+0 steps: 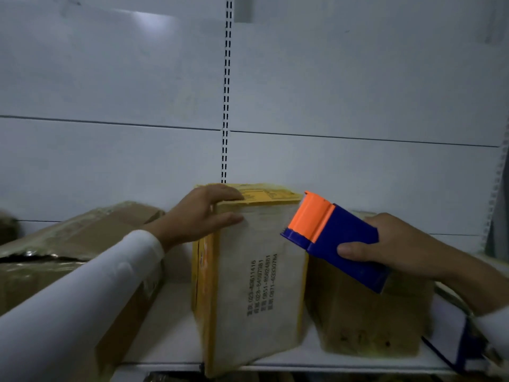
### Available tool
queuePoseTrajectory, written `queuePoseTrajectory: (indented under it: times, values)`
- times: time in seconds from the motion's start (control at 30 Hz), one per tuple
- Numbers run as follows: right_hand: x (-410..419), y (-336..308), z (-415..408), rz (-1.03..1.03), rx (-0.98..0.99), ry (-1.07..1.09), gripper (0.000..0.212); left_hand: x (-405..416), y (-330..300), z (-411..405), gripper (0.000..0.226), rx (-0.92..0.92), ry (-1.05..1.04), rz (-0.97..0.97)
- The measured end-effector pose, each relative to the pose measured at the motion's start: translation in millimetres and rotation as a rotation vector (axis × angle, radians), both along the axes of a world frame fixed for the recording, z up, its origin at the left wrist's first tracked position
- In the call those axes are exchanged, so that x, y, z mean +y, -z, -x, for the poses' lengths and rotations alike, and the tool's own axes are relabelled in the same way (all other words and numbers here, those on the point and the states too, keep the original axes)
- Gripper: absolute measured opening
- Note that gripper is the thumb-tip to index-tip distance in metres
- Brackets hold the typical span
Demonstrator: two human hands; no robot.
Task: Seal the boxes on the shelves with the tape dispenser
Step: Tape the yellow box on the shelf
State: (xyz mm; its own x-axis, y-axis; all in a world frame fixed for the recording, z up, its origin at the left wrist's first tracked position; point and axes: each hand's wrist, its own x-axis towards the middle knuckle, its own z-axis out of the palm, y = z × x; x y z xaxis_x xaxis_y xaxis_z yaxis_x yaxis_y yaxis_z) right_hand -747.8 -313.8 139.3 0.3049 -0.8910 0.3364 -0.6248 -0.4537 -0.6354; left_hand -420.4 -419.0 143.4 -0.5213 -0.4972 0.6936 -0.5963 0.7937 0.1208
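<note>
While the left hand [202, 216] steadies the yellow box [256, 274] at the shelf's [344, 361] front edge, the tape dispenser [334, 239] hovers just right of its top.
Right hand [391, 244] fingers clamp the blue body; its long axis slants up-left, orange nose toward the box's upper right corner. Left fingers curl over the top-left edge.

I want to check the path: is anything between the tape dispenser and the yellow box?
Nothing visible. The dispenser, held by the right hand, is at the upper right edge of the box; the left hand holds its far left corner.
</note>
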Motion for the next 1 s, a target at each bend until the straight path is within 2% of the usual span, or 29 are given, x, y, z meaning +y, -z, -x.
queuePoseTrajectory:
  times: [0.1,0.2,0.3,0.5,0.63,0.77,0.83,0.93,1.0]
  values:
    - [-7,3,10,-0.029,-0.025,-0.082,0.039,5,-7,-14,0.05,-0.021,-0.02,-0.129]
    - [-18,6,15,-0.055,-0.038,-0.168,0.047,7,-12,-18,0.046,-0.079,-0.139,-0.085]
    - [-28,11,13,-0.073,-0.026,-0.223,0.061,10,-6,-14,0.041,-0.046,-0.211,-0.018]
    - [-27,18,1,-0.086,0.003,-0.281,0.055,16,10,-8,0.042,0.03,-0.323,0.02]
    - [-17,19,-6,-0.074,0.028,-0.254,0.056,31,21,-8,0.045,0.046,-0.363,0.146]
    - [-10,26,-12,-0.067,0.112,-0.182,0.063,67,53,-7,0.033,0.068,-0.277,0.335]
    - [-6,34,-18,-0.069,0.159,-0.183,0.058,86,76,-3,0.033,0.067,-0.18,0.167]
    - [0,48,-30,-0.112,0.237,-0.236,0.048,105,102,4,0.042,0.091,-0.063,-0.294]
    - [4,57,-38,-0.14,0.29,-0.281,0.04,113,111,8,0.043,0.125,0.013,-0.509]
